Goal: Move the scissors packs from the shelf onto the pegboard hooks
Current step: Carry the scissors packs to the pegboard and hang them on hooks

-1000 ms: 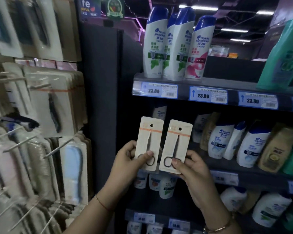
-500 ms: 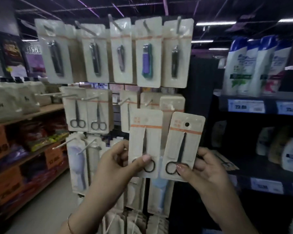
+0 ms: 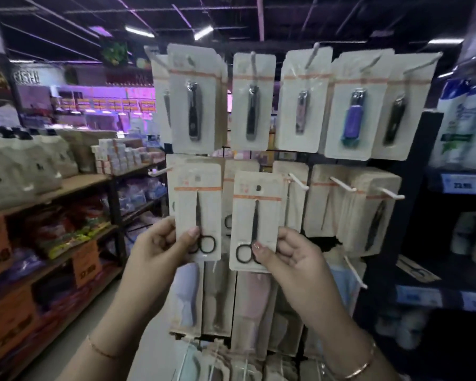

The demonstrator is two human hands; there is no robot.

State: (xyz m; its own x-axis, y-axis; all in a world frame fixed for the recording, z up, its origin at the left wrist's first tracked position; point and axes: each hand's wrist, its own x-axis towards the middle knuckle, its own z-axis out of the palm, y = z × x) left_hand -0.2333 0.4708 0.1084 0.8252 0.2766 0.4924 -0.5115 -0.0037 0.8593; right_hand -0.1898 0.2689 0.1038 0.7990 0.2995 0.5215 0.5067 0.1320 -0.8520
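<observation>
Fingers of each hand pinch one scissors pack, left hand (image 3: 160, 246) and right hand (image 3: 294, 255), before the pegboard hooks (image 3: 341, 185)

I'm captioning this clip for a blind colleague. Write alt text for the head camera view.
Two bare hands each hold a carded scissors pack up in front of a shop pegboard display: the left hand holds the left pack, the right hand the right pack. Nail clipper packs hang along the top row; neither held pack is on a hook yet.
</observation>
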